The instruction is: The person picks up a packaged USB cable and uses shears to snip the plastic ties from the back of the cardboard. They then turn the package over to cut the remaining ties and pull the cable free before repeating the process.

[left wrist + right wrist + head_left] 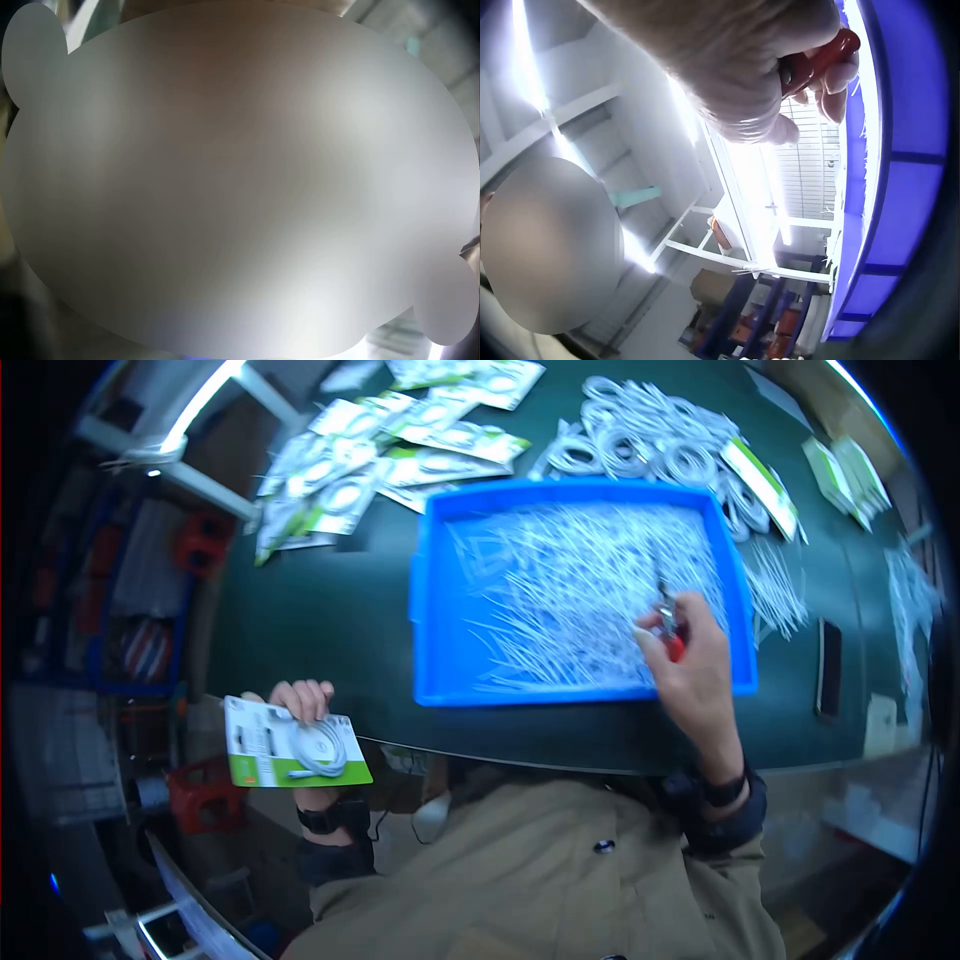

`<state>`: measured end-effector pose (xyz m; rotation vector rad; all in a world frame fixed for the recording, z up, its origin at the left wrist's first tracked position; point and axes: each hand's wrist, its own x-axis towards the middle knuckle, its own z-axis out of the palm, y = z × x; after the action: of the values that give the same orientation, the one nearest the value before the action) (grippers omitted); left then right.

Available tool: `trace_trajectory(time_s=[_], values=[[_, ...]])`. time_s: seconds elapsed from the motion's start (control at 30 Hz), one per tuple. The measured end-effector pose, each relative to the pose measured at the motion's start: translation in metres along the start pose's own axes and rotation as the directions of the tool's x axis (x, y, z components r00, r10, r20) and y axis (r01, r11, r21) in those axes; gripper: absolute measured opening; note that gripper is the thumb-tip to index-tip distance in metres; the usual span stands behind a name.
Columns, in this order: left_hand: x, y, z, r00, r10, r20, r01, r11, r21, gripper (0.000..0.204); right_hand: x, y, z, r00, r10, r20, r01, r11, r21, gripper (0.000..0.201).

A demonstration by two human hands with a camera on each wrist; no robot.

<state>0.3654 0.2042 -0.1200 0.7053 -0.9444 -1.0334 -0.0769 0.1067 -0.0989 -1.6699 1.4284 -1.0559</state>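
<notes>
My left hand (pixel 303 700) grips a white-and-green card pack (pixel 248 745) by its upper edge, off the table's left front. A coiled white cable (pixel 325 750) shows on the face of that pack. My right hand (pixel 702 670) holds red-handled pliers (pixel 677 649), metal tip pointing away, over the right part of a blue tray (pixel 580 698). Thin white strips resembling cable ties (pixel 610 590) fill most of the tray. In the right wrist view the red handle (pixel 821 61) sits among the fingers. The left wrist view is blurred over.
Similar card packs (pixel 345 495) lie heaped at the back left of the dark green table (pixel 310 610). Coiled white cables (pixel 640 440) are piled behind the tray. To the right are loose white strips (pixel 775 590), a phone-like dark slab (pixel 828 668) and upright packs (pixel 845 480).
</notes>
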Motion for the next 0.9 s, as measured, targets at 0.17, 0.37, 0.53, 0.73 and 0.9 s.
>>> trace_trajectory(time_s=[0.17,0.37,0.53,0.73,0.9], values=[[-0.044,0.047,-0.13,0.845,0.203,-0.495,-0.02,0.937,0.349,0.068,0.009,0.014,-0.013,0.996,0.07,0.062,-0.08,0.978,0.192,0.028],[0.048,0.038,-0.086,0.864,0.168,-0.475,0.183,0.773,0.607,0.041,0.009,0.017,-0.009,0.992,0.053,0.114,-0.083,0.956,0.28,0.05],[0.157,0.012,-0.044,0.984,0.103,-0.149,0.116,0.274,0.955,0.035,0.002,-0.004,-0.017,0.987,0.083,0.135,-0.109,0.975,0.193,0.065],[0.262,-0.09,-0.036,0.957,0.034,0.287,-0.278,-0.163,0.947,0.042,-0.01,0.01,-0.026,0.994,0.093,0.059,-0.101,0.98,0.173,0.054],[0.312,-0.129,-0.006,0.919,-0.012,0.394,-0.357,-0.448,0.82,0.048,-0.032,0.006,-0.051,0.988,0.126,-0.089,-0.095,0.953,0.289,0.043]])
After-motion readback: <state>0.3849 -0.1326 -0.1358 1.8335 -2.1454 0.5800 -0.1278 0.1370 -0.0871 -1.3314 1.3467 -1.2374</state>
